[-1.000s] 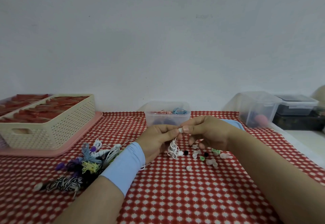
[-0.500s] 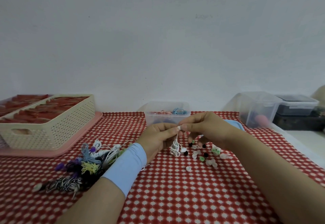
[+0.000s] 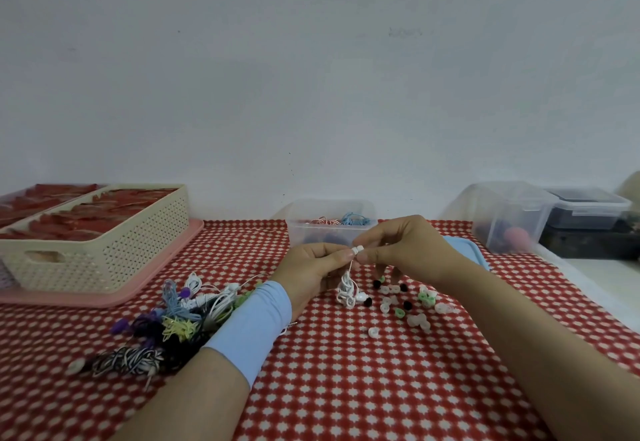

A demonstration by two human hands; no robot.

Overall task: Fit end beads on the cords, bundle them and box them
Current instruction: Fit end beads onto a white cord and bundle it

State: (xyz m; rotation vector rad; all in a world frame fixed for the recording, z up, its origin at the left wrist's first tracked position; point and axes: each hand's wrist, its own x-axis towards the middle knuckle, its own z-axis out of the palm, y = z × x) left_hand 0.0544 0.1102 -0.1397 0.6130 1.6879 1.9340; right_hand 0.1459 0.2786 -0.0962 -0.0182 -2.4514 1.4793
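Pinching at chest height above the table: left hand (image 3: 311, 267) and right hand (image 3: 408, 246) meet fingertip to fingertip over the red-and-white checked tablecloth (image 3: 346, 388).

- Left hand: thumb and forefinger grip the white cord (image 3: 347, 288) at its top end. The other fingers are curled under.
- Right hand: thumb and forefinger pinch a white end bead (image 3: 357, 250), a small pale cylinder at the top end of the cord. Whether it is fully seated on the cord cannot be told.
- White cord: thin, glossy, gathered in small loose loops that hang from the pinch down to the cloth. A white bead-like tip shows at the lower end.
- Loose beads (image 3: 408, 305): scattered on the cloth below the right hand. They are small rings in translucent white, green and black.
- Cord pile (image 3: 180, 316): on the left, partly behind the light blue wrist sleeve (image 3: 252, 323). It is tangled, in grey-blue, white, yellow-green, purple and black-and-white.
- Clear box (image 3: 329, 229): behind the hands against the wall, with red-white and blue bundles inside.
- Cream basket (image 3: 104, 250): far left on a pink tray (image 3: 156, 288), with red contents.
- Blue lid (image 3: 464, 250): flat beyond the right wrist.
- Clear tub (image 3: 509, 215): far right.
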